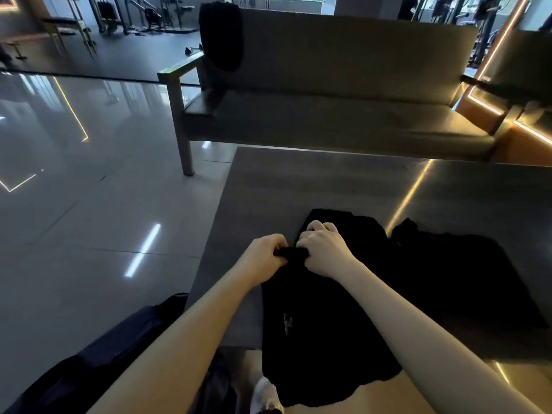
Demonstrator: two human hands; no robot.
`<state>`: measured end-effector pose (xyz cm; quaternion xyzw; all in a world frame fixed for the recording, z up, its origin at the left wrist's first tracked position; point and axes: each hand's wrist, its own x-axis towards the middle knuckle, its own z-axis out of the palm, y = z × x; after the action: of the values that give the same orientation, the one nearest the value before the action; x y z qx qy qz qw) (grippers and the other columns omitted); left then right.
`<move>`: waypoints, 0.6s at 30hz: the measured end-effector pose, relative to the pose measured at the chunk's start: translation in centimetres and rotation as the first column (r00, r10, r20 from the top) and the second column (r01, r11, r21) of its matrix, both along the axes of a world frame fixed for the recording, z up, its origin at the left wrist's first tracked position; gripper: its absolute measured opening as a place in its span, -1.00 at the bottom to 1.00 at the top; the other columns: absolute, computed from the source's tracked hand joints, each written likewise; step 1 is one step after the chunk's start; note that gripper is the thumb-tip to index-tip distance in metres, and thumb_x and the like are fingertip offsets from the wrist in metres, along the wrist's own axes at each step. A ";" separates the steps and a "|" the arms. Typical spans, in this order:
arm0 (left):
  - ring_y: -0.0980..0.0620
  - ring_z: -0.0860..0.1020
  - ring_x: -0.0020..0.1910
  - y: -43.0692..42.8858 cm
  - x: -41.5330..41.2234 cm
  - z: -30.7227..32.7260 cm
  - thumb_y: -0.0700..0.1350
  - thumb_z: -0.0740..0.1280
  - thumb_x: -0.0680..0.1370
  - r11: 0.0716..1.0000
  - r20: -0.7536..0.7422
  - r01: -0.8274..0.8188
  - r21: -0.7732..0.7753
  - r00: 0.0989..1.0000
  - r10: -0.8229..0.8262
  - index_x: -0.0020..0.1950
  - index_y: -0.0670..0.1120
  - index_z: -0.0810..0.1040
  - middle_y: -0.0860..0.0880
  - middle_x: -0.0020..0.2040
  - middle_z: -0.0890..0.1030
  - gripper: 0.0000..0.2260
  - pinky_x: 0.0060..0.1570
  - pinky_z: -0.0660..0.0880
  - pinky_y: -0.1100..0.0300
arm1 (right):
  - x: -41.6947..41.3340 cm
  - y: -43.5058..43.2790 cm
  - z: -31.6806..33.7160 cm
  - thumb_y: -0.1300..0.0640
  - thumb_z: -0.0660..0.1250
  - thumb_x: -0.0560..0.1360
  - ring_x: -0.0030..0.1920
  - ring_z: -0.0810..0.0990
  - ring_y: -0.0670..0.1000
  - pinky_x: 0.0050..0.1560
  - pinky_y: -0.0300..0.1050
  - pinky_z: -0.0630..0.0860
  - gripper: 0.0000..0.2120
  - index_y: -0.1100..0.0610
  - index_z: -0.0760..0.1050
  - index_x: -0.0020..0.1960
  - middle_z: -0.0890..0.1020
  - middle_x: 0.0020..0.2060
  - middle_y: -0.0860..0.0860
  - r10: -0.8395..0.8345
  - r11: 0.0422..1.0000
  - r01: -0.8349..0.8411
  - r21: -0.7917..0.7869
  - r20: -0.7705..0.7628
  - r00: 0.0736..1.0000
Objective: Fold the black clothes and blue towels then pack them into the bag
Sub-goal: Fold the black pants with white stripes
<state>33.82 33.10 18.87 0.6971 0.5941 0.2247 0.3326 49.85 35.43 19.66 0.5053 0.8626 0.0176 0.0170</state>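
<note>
Low in the middle of the frame, we see both bare forearms reaching up from the bottom edge to a black garment (313, 324) that lies on a dark grey table (298, 180). Its near hem hangs over the table's near edge. The left hand (265, 255) has its fingers curled and pinches a small bunched fold of the black cloth. The right hand (325, 249) sits just beside it, knuckles up and fingers curled into the same fabric, so the fold is gripped between the two hands. We can make out a small pale print on the front of the garment, too blurred to read. To the right of it on the table, touching or overlapping its edge, lies a second black garment (463, 279), spread loosely toward the right side of the frame. In the lower left a dark navy bag (104, 354) lies on the floor by the table's near left corner, partly hidden behind the left forearm; we cannot tell if it stands open. At the bottom centre a white shoe (264, 392) shows below the hanging hem. Beyond the table's far edge, across the upper half of the frame, stands a long grey bench (328, 85) with a padded back. A third black garment (222, 37) is draped over the left end of that back. Glossy pale floor tiles (89, 174) fill the left side, and gym machines (149, 10) stand along the top left edge.
</note>
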 end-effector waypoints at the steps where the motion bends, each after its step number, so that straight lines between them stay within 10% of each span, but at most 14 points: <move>1: 0.03 0.55 -0.14 -0.1 -0.1 0.1 -0.16 0.36 0.50 0.998 0.061 -0.067 -0.002 0.996 0.067 -0.12 0.01 0.48 0.07 -0.19 0.54 -0.90 -0.26 0.45 0.27 | 0.1 0.1 0.5 0.11 0.27 0.43 0.28 0.34 0.04 0.27 -0.10 0.15 -0.73 0.03 0.60 0.09 0.56 0.09 -0.03 -0.048 0.998 0.050 0.024 -0.074 0.996; 6: 0.08 0.57 -0.20 -1.9 0.9 -0.1 -0.17 0.47 0.39 0.957 0.313 -0.102 -0.270 0.931 0.188 -0.17 -0.08 0.54 -0.04 -0.17 0.61 -0.88 -0.21 0.51 0.20 | 0.4 -0.2 4.6 0.09 0.30 0.41 0.13 0.48 0.11 0.29 -0.16 0.14 -0.84 0.12 0.63 -0.14 0.58 -0.13 0.10 -0.198 0.973 0.227 0.038 -0.366 0.909; 13: -0.05 0.62 -0.14 -6.1 1.9 1.9 0.06 0.25 0.59 0.914 0.556 -0.005 -0.405 0.792 0.251 0.01 -0.05 0.61 -0.06 -0.13 0.65 -0.77 -0.12 0.53 0.15 | 1.8 -2.0 9.6 0.16 0.26 0.41 -0.20 0.51 0.22 -0.26 -0.09 0.32 -0.85 0.22 0.49 -0.28 0.54 -0.33 0.13 -0.385 0.890 0.455 -0.028 -0.583 0.716; 18: 0.13 0.62 -0.06 -9.1 1.1 2.6 0.03 0.45 0.45 0.897 0.321 0.239 -0.372 0.940 -0.117 -0.06 0.07 0.59 0.07 -0.07 0.65 -0.88 0.00 0.53 0.23 | 3.4 -3.6 12.1 0.17 0.22 0.41 -0.28 0.49 0.18 -0.38 -0.11 0.30 -0.85 0.20 0.42 -0.30 0.52 -0.38 0.08 -0.428 0.835 0.551 -0.009 -0.639 0.639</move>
<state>34.92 23.97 21.49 0.6240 0.5053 0.1647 0.5729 53.29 31.78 31.74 0.6968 0.6433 -0.0730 -0.3088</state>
